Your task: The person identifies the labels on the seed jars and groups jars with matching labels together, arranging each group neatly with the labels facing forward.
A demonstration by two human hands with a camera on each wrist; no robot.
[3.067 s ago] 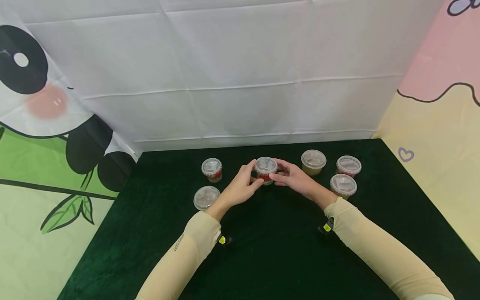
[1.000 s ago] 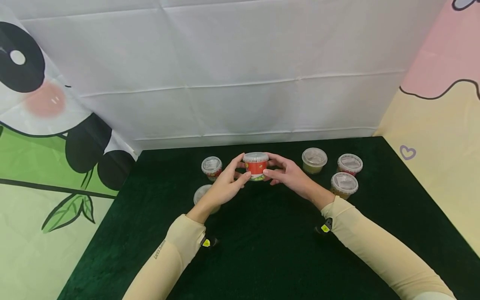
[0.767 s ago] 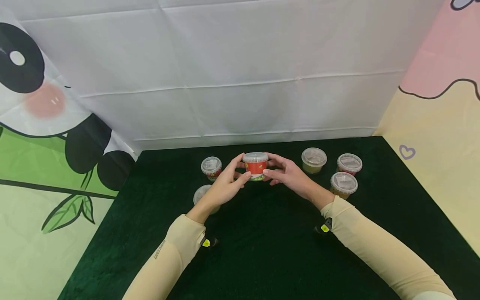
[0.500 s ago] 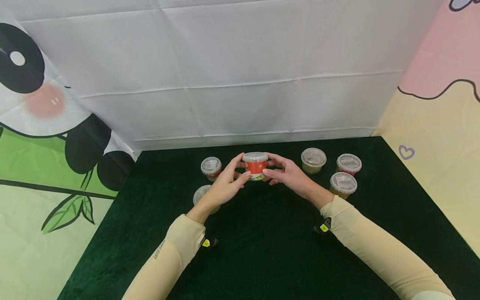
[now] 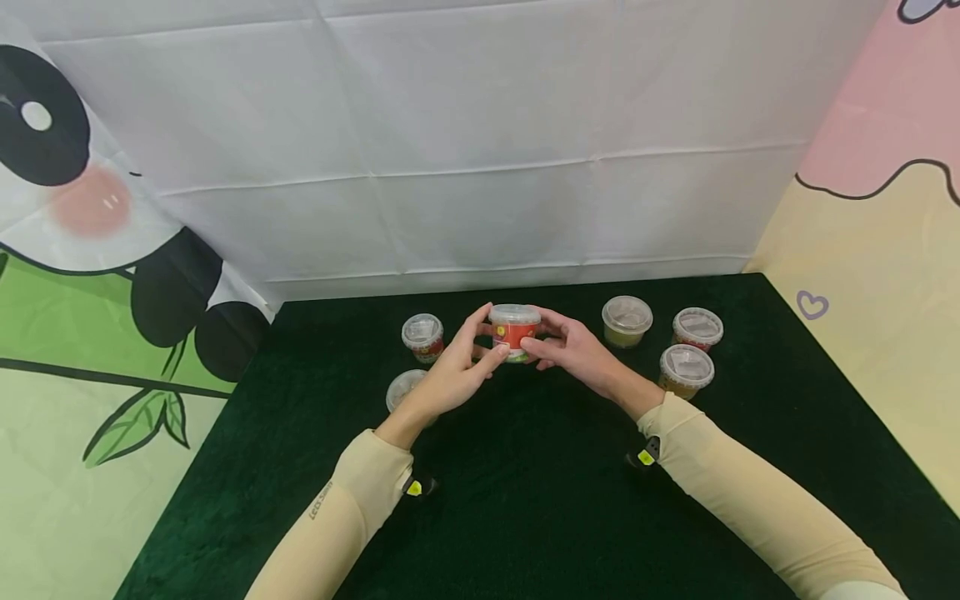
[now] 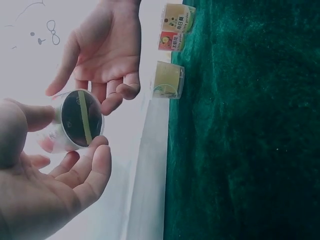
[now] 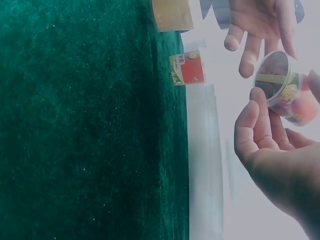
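Note:
In the head view a round tub with a clear lid and red label [image 5: 514,331] is held off the green cloth between both hands. My left hand [image 5: 455,372] grips its left side with thumb and fingers; my right hand [image 5: 580,354] grips its right side, thumb across the label. The left wrist view shows the tub's dark base [image 6: 80,119] with a yellowish strip across it, fingertips at its edge. The same base [image 7: 272,77] shows in the right wrist view.
A red-labelled tub [image 5: 423,336] and a partly hidden tub [image 5: 404,388] stand on the left of the green cloth [image 5: 540,500]. On the right stand a pale-filled tub [image 5: 626,318], a red one [image 5: 697,327] and a brownish one [image 5: 686,370]. White fabric [image 5: 480,150] hangs behind.
Compared with the earliest frame, the tub has shifted left and tilted, showing its red label side. Since half a second ago it has turned slightly and moved a little right, with the hands' fingers shifting.

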